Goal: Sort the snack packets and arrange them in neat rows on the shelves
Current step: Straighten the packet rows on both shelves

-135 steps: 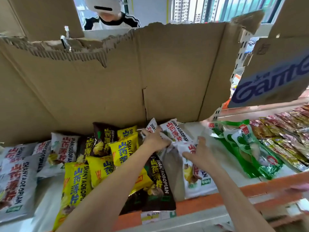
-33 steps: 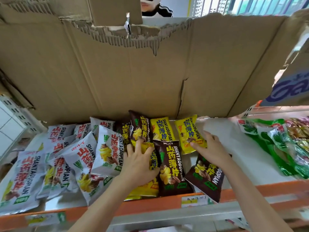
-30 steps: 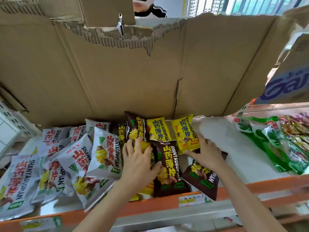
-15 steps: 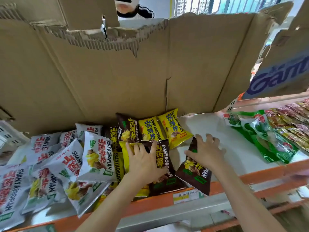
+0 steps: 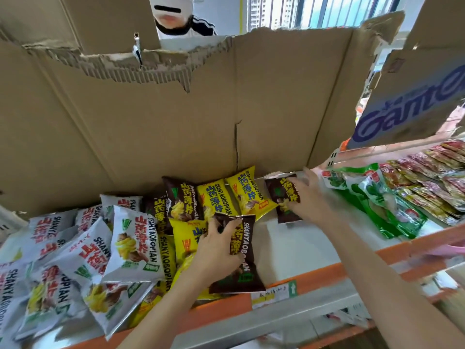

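Observation:
Snack packets lie on a white shelf (image 5: 302, 245) with an orange front edge. White packets (image 5: 130, 245) are heaped at the left, yellow packets (image 5: 219, 197) and brown ones sit in the middle. My left hand (image 5: 216, 250) grips a brown packet (image 5: 241, 263) near the shelf front, fingers curled over its top edge. My right hand (image 5: 309, 195) holds another brown packet (image 5: 284, 195) farther back, beside a yellow packet (image 5: 249, 195); this hand is blurred.
Torn cardboard (image 5: 201, 109) forms the back wall behind the shelf. Green packets (image 5: 377, 197) and red and yellow ones (image 5: 427, 172) fill the shelf to the right. A person (image 5: 176, 18) stands beyond the cardboard. A price label (image 5: 274, 293) sits on the shelf edge.
My right hand has carried a brown packet from the shelf front to the back, next to the yellow packets. My left hand has closed on the brown packet at the front.

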Demonstrator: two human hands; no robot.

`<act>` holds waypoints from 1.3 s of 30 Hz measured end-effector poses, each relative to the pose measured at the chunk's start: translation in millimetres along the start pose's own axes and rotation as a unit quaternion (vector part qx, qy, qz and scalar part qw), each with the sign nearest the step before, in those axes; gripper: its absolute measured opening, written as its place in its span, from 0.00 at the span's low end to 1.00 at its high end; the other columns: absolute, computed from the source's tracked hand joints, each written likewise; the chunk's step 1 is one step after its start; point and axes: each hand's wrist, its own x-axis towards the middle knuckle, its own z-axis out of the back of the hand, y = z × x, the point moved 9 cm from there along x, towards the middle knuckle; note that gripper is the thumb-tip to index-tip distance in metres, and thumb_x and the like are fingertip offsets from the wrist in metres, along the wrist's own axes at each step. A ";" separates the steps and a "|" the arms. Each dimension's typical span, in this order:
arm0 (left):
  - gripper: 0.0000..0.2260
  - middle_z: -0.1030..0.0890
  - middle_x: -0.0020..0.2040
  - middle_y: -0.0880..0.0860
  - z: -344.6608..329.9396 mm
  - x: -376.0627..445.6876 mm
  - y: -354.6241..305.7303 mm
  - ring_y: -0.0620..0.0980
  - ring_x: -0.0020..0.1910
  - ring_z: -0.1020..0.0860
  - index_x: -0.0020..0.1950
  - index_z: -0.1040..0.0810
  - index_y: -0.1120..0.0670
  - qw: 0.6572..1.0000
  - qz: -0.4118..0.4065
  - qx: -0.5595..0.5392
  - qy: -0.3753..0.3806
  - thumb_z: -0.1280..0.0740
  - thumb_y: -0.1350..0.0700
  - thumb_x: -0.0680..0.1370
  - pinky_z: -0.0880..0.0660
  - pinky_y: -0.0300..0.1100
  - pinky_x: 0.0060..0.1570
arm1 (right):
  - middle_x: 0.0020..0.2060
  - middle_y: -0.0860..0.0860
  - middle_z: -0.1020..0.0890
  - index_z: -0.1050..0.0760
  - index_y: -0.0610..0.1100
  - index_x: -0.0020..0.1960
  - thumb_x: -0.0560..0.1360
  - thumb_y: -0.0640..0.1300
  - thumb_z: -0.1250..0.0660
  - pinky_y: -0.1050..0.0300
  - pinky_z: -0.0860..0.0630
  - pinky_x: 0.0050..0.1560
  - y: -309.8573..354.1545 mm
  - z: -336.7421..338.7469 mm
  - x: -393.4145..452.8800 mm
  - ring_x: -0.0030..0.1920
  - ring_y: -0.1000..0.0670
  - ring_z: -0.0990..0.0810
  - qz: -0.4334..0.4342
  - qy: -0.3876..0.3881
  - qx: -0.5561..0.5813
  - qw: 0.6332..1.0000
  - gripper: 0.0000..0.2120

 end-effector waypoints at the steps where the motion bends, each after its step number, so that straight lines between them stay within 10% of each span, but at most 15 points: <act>1: 0.32 0.40 0.68 0.56 4.6 0.1 2.9 0.60 0.58 0.28 0.73 0.44 0.41 0.999 -0.002 -0.044 -0.022 0.33 0.52 0.73 0.32 0.49 0.61 | 0.73 0.43 0.45 0.34 0.43 0.70 0.72 0.44 0.30 0.61 0.43 0.67 11.1 5.6 0.1 0.73 0.45 0.41 0.026 -0.013 0.019 0.999 0.28; 6: 0.25 0.32 0.57 0.50 31.8 0.0 11.0 0.44 0.52 0.30 0.68 0.36 0.50 0.949 0.000 -0.261 -0.174 0.30 0.57 0.74 0.34 0.32 0.48 | 0.59 0.56 0.28 0.43 0.48 0.74 0.73 0.52 0.31 0.69 0.33 0.53 74.1 -44.8 -56.8 0.59 0.58 0.27 0.052 0.193 0.219 0.955 0.34; 10: 0.12 0.25 0.58 0.48 30.5 2.2 -7.0 0.44 0.58 0.25 0.63 0.30 0.50 0.898 -0.073 -0.422 -0.103 0.38 0.55 0.79 0.27 0.34 0.55 | 0.65 0.53 0.35 0.52 0.46 0.76 0.71 0.40 0.27 0.70 0.32 0.57 75.3 -49.5 -65.7 0.62 0.53 0.28 0.070 0.144 0.290 0.944 0.44; 17: 0.20 0.33 0.63 0.57 83.9 15.4 25.7 0.57 0.61 0.32 0.66 0.31 0.55 0.969 0.016 -0.067 -0.236 0.34 0.52 0.76 0.35 0.44 0.61 | 0.71 0.42 0.35 0.50 0.51 0.76 0.70 0.45 0.27 0.49 0.36 0.68 27.4 26.3 12.8 0.69 0.43 0.34 0.059 0.015 0.097 0.993 0.44; 20: 0.29 0.42 0.69 0.64 83.1 30.8 57.9 0.67 0.66 0.38 0.70 0.40 0.57 0.976 0.135 0.071 -0.154 0.35 0.45 0.75 0.37 0.55 0.64 | 0.73 0.39 0.41 0.48 0.52 0.76 0.74 0.49 0.32 0.46 0.38 0.69 24.0 23.0 35.1 0.71 0.38 0.38 0.015 0.043 -0.033 0.998 0.36; 28: 0.44 0.35 0.66 0.68 80.8 52.7 107.6 0.65 0.65 0.33 0.76 0.62 0.56 0.974 0.221 -0.003 -0.046 0.31 0.55 0.73 0.31 0.53 0.61 | 0.65 0.47 0.28 0.27 0.45 0.66 0.76 0.50 0.35 0.63 0.39 0.63 131.9 -62.1 -15.3 0.66 0.49 0.31 0.107 0.162 0.130 0.972 0.19; 31: 0.39 0.33 0.64 0.67 95.6 43.4 100.4 0.65 0.61 0.30 0.75 0.57 0.59 0.970 0.196 -0.085 -0.114 0.33 0.60 0.73 0.30 0.50 0.56 | 0.62 0.49 0.23 0.28 0.48 0.65 0.76 0.54 0.35 0.47 0.38 0.70 134.0 -75.1 -21.4 0.63 0.50 0.26 0.043 0.182 0.218 0.958 0.20; 36: 0.28 0.28 0.60 0.58 127.4 11.2 41.9 0.56 0.60 0.28 0.68 0.38 0.59 0.934 -0.012 -0.200 -0.296 0.29 0.59 0.72 0.29 0.49 0.58 | 0.68 0.51 0.30 0.34 0.48 0.70 0.70 0.61 0.34 0.50 0.35 0.70 137.9 -76.7 -26.2 0.67 0.50 0.31 -0.033 0.210 0.430 0.877 0.32; 39: 0.19 0.23 0.58 0.55 124.0 15.3 18.8 0.52 0.58 0.24 0.65 0.30 0.58 0.936 -0.102 -0.232 -0.245 0.32 0.57 0.76 0.28 0.47 0.59 | 0.52 0.47 0.17 0.24 0.49 0.51 0.68 0.49 0.26 0.53 0.24 0.59 130.2 -55.5 -18.1 0.50 0.51 0.19 -0.053 0.119 0.547 0.827 0.14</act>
